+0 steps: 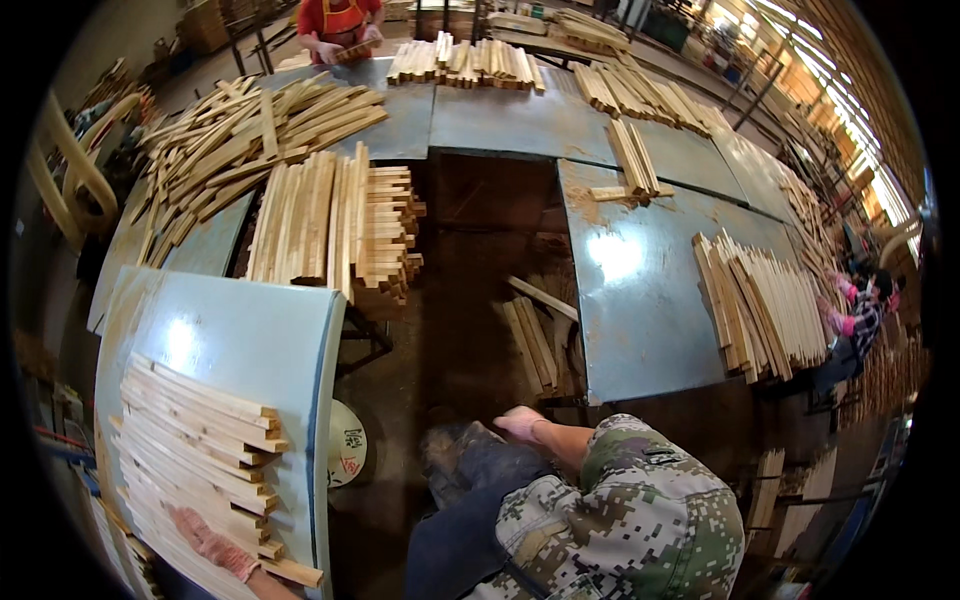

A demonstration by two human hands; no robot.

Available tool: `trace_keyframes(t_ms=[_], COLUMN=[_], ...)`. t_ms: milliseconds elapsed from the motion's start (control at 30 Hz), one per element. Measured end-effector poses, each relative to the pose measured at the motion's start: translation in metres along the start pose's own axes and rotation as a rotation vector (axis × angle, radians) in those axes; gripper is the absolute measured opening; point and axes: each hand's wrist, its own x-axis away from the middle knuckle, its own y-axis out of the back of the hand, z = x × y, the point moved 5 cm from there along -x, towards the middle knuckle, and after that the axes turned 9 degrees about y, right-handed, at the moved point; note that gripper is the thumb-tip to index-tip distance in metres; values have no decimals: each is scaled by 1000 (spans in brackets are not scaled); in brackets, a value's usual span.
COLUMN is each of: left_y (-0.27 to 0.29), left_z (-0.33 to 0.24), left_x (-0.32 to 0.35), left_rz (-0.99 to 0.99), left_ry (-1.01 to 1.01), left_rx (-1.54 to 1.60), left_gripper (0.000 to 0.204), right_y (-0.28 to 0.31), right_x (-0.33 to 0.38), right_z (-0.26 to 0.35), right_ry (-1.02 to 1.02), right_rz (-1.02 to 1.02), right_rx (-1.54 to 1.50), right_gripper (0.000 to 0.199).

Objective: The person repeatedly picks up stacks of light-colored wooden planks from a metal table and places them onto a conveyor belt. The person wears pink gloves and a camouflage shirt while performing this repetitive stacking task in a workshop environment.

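In a pink-orange glove, my left hand (212, 542) rests on a row of pale wooden strips (195, 425) at the lower left. Its fingers are stretched out over the near strips. The strips lie side by side on a blue-grey table (230, 312), their right ends uneven. My right hand (520, 424), also in a light glove, is beside my knee, away from the tables. Nothing shows in it, but its fingers are too small and partly hidden to read. A camouflage sleeve (640, 470) covers my right upper arm.
Stacked strips (320, 220) and a loose heap (270, 140) lie beyond. A pale round bucket (347, 440) stands beside the near table. More strips lie on the right table (640, 320). One co-worker (340, 30) holds wood at the back; another (860, 315) is at right.
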Motion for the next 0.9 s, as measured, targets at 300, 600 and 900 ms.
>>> trace_keyframes(t_ms=[300, 600, 900], left_y=[-318, -557, -698], left_z=[-180, -166, -220], left_x=[201, 364, 354], left_rz=[1003, 1729, 1708], left_ry=[174, -275, -340], left_rx=[129, -725, -760], left_gripper=[45, 75, 75], right_y=[56, 196, 289], right_x=[31, -43, -116], right_z=[-136, -121, -95], right_ry=[-348, -279, -220], right_rz=[-86, -293, -309], right_rx=[-227, -822, -1162], right_gripper=[43, 26, 22])
